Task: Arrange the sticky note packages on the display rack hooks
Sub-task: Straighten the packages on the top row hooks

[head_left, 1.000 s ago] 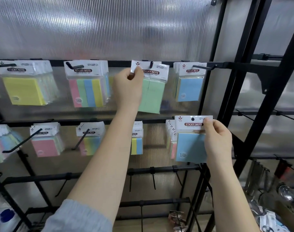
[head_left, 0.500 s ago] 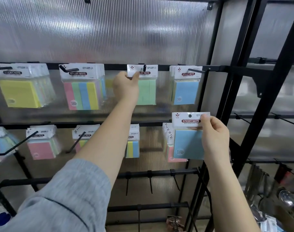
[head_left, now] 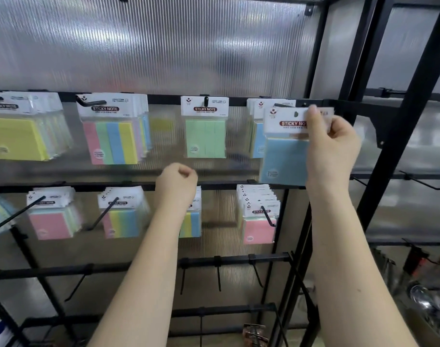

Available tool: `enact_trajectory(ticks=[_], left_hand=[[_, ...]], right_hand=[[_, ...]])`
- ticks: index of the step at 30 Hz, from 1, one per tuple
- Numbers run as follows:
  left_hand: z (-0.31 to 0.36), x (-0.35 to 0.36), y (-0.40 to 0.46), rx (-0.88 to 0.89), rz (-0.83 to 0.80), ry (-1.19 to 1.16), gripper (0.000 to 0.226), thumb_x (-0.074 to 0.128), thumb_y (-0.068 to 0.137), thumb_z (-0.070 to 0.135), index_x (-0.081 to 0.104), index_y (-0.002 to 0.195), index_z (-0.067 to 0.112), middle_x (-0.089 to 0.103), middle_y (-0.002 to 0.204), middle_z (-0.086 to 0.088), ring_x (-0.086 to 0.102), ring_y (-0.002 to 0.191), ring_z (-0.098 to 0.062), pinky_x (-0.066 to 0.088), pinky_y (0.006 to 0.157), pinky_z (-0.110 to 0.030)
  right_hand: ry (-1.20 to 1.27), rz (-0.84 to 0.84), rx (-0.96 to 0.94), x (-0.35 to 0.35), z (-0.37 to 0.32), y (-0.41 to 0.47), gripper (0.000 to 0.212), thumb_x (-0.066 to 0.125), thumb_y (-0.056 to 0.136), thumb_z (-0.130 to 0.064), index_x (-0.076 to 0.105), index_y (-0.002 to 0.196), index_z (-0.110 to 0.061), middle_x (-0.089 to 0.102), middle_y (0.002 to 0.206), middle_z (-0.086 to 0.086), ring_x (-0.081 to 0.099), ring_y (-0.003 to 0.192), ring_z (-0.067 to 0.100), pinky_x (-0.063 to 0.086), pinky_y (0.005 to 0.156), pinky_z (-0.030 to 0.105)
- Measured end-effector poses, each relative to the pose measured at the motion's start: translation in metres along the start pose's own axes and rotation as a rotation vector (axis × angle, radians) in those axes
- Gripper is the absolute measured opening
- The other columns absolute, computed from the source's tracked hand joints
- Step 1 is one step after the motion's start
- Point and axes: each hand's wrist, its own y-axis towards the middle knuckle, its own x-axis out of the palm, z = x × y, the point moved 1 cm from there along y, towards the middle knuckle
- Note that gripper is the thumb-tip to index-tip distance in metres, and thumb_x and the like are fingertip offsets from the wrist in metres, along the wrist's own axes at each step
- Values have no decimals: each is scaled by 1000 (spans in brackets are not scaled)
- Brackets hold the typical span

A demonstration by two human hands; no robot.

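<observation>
My right hand pinches the white header card of a blue sticky note package and holds it up in front of the top-row blue packages, near their hook. A green package hangs alone on the top-row hook to the left. My left hand is below it, fingers curled, holding nothing. Further left on the top rail hang multicolour packages and yellow packages.
The second rail carries pink, multicolour, yellow-blue and pink packages. Bare hooks stick out of a lower rail. Black rack uprights stand at the right, with clutter at the bottom right.
My left hand let go of the green package, now hanging on its hook, and dropped down. My right hand lifted the blue package from the second row up to the top-row blue hook.
</observation>
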Motion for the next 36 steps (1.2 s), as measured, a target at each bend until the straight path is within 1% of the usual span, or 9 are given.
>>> enact_trajectory(ticks=[3, 5, 7, 11, 20, 25, 29, 33, 36], left_hand=[[-32, 4, -13, -65, -74, 143, 9, 52, 89, 20, 60, 87, 21, 64, 92, 4, 55, 81, -15, 37, 68, -25], [-52, 5, -20, -97, -101, 198, 10, 50, 91, 21, 59, 87, 21, 64, 95, 1, 56, 84, -18, 40, 69, -27], [-66, 5, -27, -123, -124, 210, 11, 49, 92, 21, 60, 87, 21, 64, 94, 0, 58, 83, -21, 44, 69, -29], [-77, 5, -34, -121, -138, 227, 10, 49, 93, 22, 59, 91, 22, 61, 94, 2, 55, 81, -17, 41, 65, -28], [-74, 3, -34, -130, -113, 254, 11, 49, 92, 20, 58, 86, 22, 61, 89, 4, 57, 81, -18, 42, 63, -28], [-70, -1, -30, -124, -90, 232, 11, 49, 92, 21, 59, 86, 21, 64, 89, 3, 57, 79, -16, 38, 56, -25], [-67, -2, -28, -125, -90, 222, 11, 50, 92, 23, 59, 88, 20, 64, 88, 3, 58, 81, -17, 43, 61, -27], [-67, -4, -27, -135, -82, 234, 11, 49, 92, 22, 59, 88, 22, 63, 88, 5, 57, 79, -16, 42, 60, -27], [-65, -6, -26, -131, -66, 250, 11, 48, 92, 22, 59, 89, 22, 63, 90, 4, 55, 78, -15, 37, 54, -25]], right_hand=[[-22, 34, -13, 3, 1, 15, 47, 59, 92, -24, 31, 54, -21, 36, 37, -19, 37, 39, -3, 26, 46, 10], [-44, 42, 2, 4, 4, 22, 47, 59, 91, -26, 30, 54, -20, 37, 42, -17, 34, 43, 0, 28, 49, 14], [-67, 49, 17, 4, 7, 27, 46, 60, 90, -29, 31, 55, -18, 38, 50, -13, 33, 48, 3, 30, 52, 19], [-56, 39, 14, 5, 10, 35, 49, 60, 89, -23, 26, 52, -21, 34, 35, -18, 33, 38, -1, 27, 44, 11], [-135, -2, 117, 26, 40, 54, 51, 57, 92, -29, 26, 53, -22, 35, 40, -15, 34, 43, 1, 24, 44, 17], [-222, -21, 192, 42, 59, 70, 40, 50, 96, -32, 41, 61, -17, 48, 56, -9, 40, 50, 4, 28, 42, 14], [-233, -12, 211, 50, 68, 75, 36, 51, 95, -29, 59, 83, 4, 52, 70, 1, 42, 65, 9, 30, 51, 22], [-214, 24, 164, 51, 68, 71, 27, 54, 94, -30, 54, 72, -14, 54, 70, -6, 43, 63, 4, 34, 51, 10], [-143, 95, 141, 44, 70, 64, 18, 57, 93, -24, 66, 99, -10, 61, 89, -6, 54, 81, 4, 38, 65, 2]])
